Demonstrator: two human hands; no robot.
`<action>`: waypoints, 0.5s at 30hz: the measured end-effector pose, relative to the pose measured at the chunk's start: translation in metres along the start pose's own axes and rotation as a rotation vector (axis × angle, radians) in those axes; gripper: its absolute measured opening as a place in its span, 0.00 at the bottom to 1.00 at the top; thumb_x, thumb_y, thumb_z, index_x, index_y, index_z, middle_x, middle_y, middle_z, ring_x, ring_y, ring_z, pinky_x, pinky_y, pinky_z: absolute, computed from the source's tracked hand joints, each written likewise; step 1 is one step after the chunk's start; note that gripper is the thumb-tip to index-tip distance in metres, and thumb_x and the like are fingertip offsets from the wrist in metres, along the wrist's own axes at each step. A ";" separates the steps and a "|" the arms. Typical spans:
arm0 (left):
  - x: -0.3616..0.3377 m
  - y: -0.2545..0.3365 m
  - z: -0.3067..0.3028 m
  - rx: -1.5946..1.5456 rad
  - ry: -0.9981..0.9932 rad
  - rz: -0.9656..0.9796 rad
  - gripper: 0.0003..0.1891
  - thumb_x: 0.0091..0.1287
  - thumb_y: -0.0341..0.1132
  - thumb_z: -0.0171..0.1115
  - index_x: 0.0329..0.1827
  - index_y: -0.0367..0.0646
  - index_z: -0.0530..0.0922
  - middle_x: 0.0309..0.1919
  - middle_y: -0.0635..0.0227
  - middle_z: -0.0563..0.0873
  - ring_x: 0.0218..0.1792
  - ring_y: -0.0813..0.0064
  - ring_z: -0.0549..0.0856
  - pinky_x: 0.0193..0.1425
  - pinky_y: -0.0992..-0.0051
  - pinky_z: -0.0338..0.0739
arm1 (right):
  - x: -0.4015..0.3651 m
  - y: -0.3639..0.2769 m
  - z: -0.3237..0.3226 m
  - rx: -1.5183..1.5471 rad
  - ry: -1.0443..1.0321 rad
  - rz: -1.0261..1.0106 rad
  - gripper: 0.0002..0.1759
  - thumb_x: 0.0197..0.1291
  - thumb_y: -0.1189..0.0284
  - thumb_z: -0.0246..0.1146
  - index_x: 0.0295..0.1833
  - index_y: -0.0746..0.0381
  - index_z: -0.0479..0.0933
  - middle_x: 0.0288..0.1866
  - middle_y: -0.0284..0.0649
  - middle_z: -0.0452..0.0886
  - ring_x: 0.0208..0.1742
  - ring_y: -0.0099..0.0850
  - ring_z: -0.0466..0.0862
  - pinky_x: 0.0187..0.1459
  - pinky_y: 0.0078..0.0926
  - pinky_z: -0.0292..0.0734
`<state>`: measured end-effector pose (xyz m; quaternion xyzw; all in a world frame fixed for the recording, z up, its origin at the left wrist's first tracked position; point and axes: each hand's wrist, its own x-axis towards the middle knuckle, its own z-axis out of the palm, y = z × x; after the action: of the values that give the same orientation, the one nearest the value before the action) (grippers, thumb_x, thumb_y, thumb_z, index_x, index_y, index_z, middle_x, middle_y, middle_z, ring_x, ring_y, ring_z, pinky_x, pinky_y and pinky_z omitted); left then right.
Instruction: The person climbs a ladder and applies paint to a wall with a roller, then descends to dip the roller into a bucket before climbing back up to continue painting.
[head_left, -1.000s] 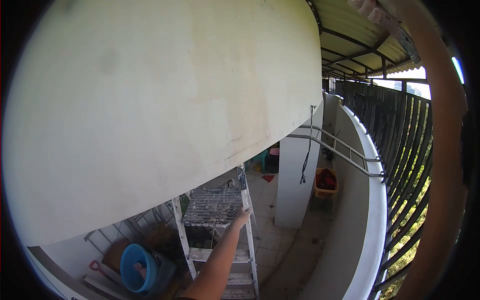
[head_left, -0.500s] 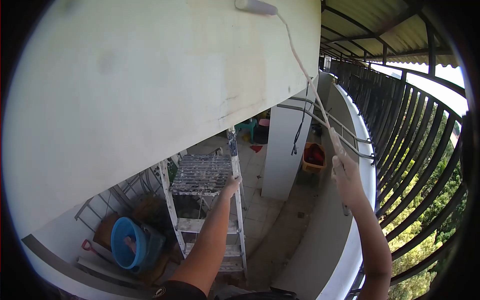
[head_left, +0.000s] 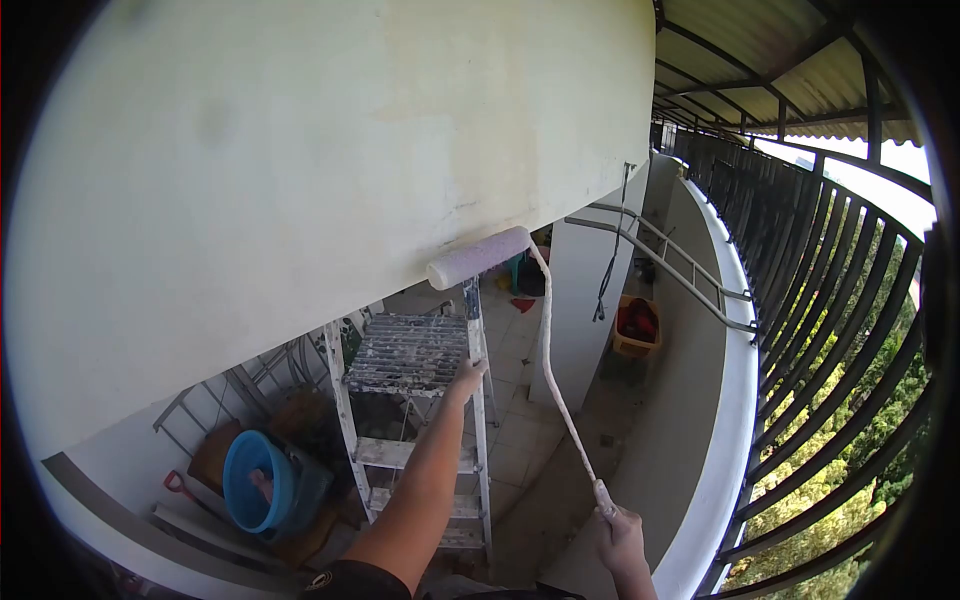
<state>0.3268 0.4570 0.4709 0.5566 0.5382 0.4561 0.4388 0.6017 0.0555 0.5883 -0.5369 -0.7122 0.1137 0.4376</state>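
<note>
My right hand (head_left: 622, 537), low on the right, is wrapped round the handle of a paint roller (head_left: 480, 256). Its long frame, crusted with paint, bends up to a pale lilac-white sleeve at the bottom edge of the white wall (head_left: 300, 180). Faint yellowish patches show on that wall above the roller. With my left hand (head_left: 468, 380) I grip the side rail of a paint-spattered stepladder (head_left: 477, 420), beside its slatted top platform (head_left: 405, 352).
Down at the left stand a blue bucket (head_left: 258, 482) and a red-handled tool (head_left: 178, 484). An orange crate (head_left: 637, 325) sits beyond a white pillar (head_left: 582, 300). Metal rails (head_left: 690, 268) jut across the parapet (head_left: 735, 370), and a dark barred fence (head_left: 830, 340) runs along the right.
The roller has come down from high on the wall to its lower edge. My right hand has dropped down and left with the handle. My left hand stays on the ladder.
</note>
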 end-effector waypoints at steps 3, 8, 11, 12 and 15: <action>-0.003 0.004 0.002 -0.027 0.041 0.007 0.19 0.65 0.39 0.60 0.53 0.33 0.75 0.42 0.59 0.85 0.45 0.70 0.83 0.49 0.70 0.75 | -0.003 -0.009 0.000 0.008 -0.068 0.023 0.33 0.59 0.85 0.55 0.70 0.52 0.69 0.24 0.49 0.74 0.23 0.41 0.77 0.30 0.29 0.74; -0.011 0.010 0.004 -0.053 0.075 0.100 0.19 0.65 0.38 0.60 0.53 0.34 0.74 0.42 0.59 0.84 0.45 0.69 0.82 0.51 0.70 0.74 | 0.004 -0.027 -0.006 0.031 -0.140 0.107 0.33 0.59 0.84 0.55 0.70 0.51 0.68 0.26 0.51 0.76 0.24 0.45 0.79 0.33 0.31 0.75; -0.009 0.007 0.002 -0.040 0.068 0.097 0.19 0.66 0.38 0.59 0.55 0.35 0.72 0.44 0.59 0.83 0.48 0.67 0.81 0.54 0.70 0.73 | 0.014 -0.048 -0.023 0.039 -0.176 0.181 0.34 0.58 0.85 0.54 0.70 0.51 0.68 0.26 0.52 0.76 0.25 0.45 0.79 0.34 0.30 0.76; -0.008 0.005 0.003 -0.038 0.074 0.105 0.19 0.66 0.37 0.59 0.56 0.36 0.71 0.45 0.58 0.83 0.49 0.67 0.81 0.54 0.70 0.73 | 0.016 -0.054 -0.030 0.037 -0.183 0.189 0.35 0.57 0.86 0.54 0.70 0.51 0.67 0.25 0.52 0.76 0.25 0.45 0.79 0.34 0.30 0.76; -0.005 0.003 0.004 -0.055 0.069 0.110 0.20 0.67 0.37 0.59 0.58 0.36 0.70 0.47 0.58 0.82 0.50 0.65 0.81 0.55 0.69 0.73 | 0.014 -0.064 -0.047 -0.007 -0.204 0.200 0.35 0.56 0.87 0.53 0.70 0.51 0.67 0.25 0.52 0.76 0.24 0.44 0.79 0.34 0.29 0.75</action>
<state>0.3309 0.4515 0.4729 0.5572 0.5089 0.5129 0.4092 0.5941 0.0276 0.6635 -0.5926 -0.6962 0.2082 0.3475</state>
